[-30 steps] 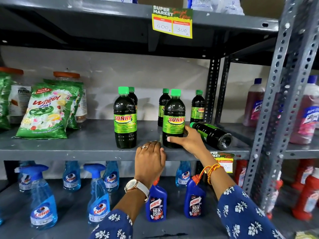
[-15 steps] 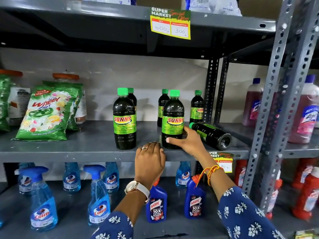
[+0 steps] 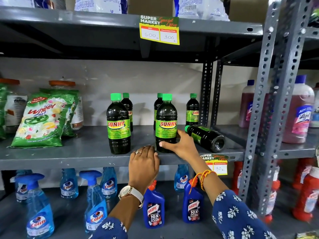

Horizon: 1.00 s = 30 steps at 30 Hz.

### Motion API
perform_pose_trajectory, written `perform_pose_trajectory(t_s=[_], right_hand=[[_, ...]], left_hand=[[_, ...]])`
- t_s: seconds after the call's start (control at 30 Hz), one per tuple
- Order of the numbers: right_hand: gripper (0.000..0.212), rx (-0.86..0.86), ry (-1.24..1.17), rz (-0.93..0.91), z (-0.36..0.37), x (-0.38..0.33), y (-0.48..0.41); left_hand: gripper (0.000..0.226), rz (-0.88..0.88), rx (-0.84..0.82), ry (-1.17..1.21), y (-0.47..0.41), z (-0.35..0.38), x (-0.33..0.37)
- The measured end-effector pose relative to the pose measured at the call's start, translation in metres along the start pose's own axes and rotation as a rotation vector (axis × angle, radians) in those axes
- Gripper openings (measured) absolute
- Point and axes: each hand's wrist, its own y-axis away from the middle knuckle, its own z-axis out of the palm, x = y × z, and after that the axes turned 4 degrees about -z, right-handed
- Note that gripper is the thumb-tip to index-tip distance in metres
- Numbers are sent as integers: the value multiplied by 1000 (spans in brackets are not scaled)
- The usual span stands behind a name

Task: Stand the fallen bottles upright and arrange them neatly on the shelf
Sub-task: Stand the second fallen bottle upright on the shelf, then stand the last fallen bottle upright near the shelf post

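Dark green-capped Sunny bottles stand on the grey middle shelf (image 3: pixel 72 152). Two are at the front: a left bottle (image 3: pixel 118 125) and a right bottle (image 3: pixel 166 125). Three more stand behind, one of them at the far right (image 3: pixel 192 110). One fallen bottle (image 3: pixel 206 138) lies on its side at the right, its base towards me. My right hand (image 3: pixel 179 145) wraps the lower part of the front right bottle. My left hand (image 3: pixel 144 163) rests palm down on the shelf's front edge, holding nothing.
Green Wheel detergent bags (image 3: pixel 43 118) and orange-lidded jars (image 3: pixel 62 85) fill the shelf's left. A perforated steel upright (image 3: pixel 264 100) stands to the right, with pink Lizol bottles (image 3: pixel 299 111) beyond. Blue Colin sprays (image 3: pixel 95 204) and Harpic bottles (image 3: pixel 153 209) sit below.
My hands have hardly moved; my right hand stays on the front right bottle and my left on the shelf edge. The view has shifted slightly.
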Motion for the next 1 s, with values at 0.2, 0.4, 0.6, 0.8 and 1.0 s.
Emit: perform_pose_trajectory(t_s=[0.2, 0.4, 0.6, 0.8, 1.0], right_hand=[[80, 404, 244, -129, -36, -7, -2], [63, -18, 1128, 376, -81, 0, -31], [61, 135, 813, 227, -101, 36, -47], [56, 188, 10, 104, -109, 71, -49], [47, 194, -115, 97, -109, 87, -54]], left_hand=[[48, 64, 157, 201, 15, 0, 20], [40, 231, 62, 222, 2, 14, 111], [29, 149, 66, 110, -8, 24, 123], [32, 105, 83, 7, -22, 29, 124], [31, 125, 108, 61, -19, 40, 122]])
